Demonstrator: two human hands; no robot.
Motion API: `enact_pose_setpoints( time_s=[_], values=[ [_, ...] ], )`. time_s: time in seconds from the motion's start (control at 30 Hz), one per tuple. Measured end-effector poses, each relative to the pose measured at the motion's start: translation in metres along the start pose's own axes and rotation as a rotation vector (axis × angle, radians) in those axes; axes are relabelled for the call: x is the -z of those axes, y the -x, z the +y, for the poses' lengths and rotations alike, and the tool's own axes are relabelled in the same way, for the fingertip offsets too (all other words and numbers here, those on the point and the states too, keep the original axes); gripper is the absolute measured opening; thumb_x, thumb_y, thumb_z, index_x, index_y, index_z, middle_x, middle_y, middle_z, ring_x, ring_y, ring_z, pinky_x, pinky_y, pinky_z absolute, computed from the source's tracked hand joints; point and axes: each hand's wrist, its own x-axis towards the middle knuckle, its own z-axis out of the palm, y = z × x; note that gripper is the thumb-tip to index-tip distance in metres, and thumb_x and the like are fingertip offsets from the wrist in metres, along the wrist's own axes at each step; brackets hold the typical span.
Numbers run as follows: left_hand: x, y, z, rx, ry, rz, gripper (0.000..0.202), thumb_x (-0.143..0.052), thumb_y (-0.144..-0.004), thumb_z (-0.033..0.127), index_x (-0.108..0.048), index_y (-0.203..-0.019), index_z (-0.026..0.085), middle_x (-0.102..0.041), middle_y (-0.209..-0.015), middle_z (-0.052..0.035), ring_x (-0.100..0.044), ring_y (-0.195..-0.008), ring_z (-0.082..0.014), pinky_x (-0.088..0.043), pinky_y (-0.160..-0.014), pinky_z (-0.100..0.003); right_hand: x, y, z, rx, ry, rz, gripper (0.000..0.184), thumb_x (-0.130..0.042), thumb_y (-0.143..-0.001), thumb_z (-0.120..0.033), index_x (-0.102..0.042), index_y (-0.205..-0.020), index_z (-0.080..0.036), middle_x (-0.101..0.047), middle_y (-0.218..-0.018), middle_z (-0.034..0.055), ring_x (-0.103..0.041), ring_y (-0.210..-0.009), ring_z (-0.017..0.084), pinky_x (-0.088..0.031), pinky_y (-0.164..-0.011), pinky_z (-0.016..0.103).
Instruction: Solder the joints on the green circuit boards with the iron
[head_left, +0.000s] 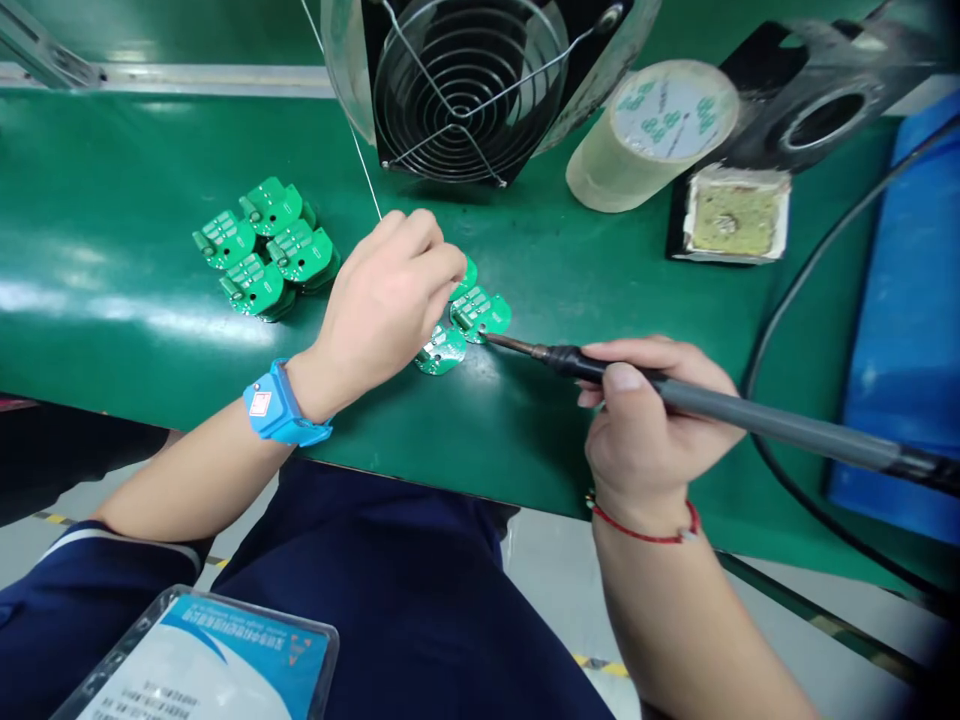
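Observation:
My right hand (652, 410) is wrapped round a soldering iron (705, 397). Its tip touches or nearly touches a green circuit board (491, 312) in a small joined panel on the bench. Over the far left side of that panel, my left hand (397, 290) is closed, wearing a blue wrist strap (283, 405). A thin solder wire (364, 160) runs down from above into this hand; the fingertips and the wire's end are hidden. To the left of my left hand lies a stack of similar green boards (300, 250), with small parts mounted on them.
A fan with a wire guard (461, 110) stands at the back. To its right are a roll of clear tape (615, 150), an iron stand (825, 110) and a yellowish sponge (731, 215) in a tray. A black cable (787, 270) curves past a blue panel (900, 330) at the right.

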Motion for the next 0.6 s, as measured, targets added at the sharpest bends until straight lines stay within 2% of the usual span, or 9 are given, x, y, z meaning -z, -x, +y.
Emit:
enact_pose_setpoints(
  time_s=[0.13,0.37,0.6],
  values=[
    [-0.004,0.013,0.006,-0.058,-0.004,-0.057,0.027,-0.043,-0.101,0.023,-0.064,-0.086,0.019,-0.061,-0.088,-0.0053,-0.055,-0.084,-0.0200,-0.045,-0.075,-0.035,-0.001,0.000,0.001,-0.001,-0.008,-0.011,0.011,-0.063,-0.086,-0.032,-0.071,-0.086,-0.024,-0.056,-0.062,-0.0052,-0.048,-0.049,0.010,-0.035,-0.048,0.028],
    [-0.007,0.017,0.020,-0.098,-0.045,-0.247,0.029,-0.038,-0.101,0.019,-0.064,-0.087,0.018,-0.062,-0.087,-0.0065,-0.055,-0.085,-0.0225,-0.040,-0.072,-0.035,-0.002,0.000,-0.004,0.003,0.005,0.011,0.010,-0.064,-0.085,-0.031,-0.071,-0.086,-0.025,-0.056,-0.061,-0.0046,-0.050,-0.048,0.011,-0.038,-0.049,0.029],
    [-0.013,0.017,0.021,-0.117,-0.092,-0.251,0.033,-0.034,-0.102,0.020,-0.064,-0.088,0.019,-0.062,-0.088,-0.0070,-0.054,-0.086,-0.0221,-0.037,-0.073,-0.036,-0.001,0.000,-0.004,-0.029,0.101,-0.004,0.017,-0.062,-0.084,-0.041,-0.069,-0.083,-0.026,-0.056,-0.060,-0.0039,-0.049,-0.049,0.013,-0.040,-0.049,0.031]
  ],
)
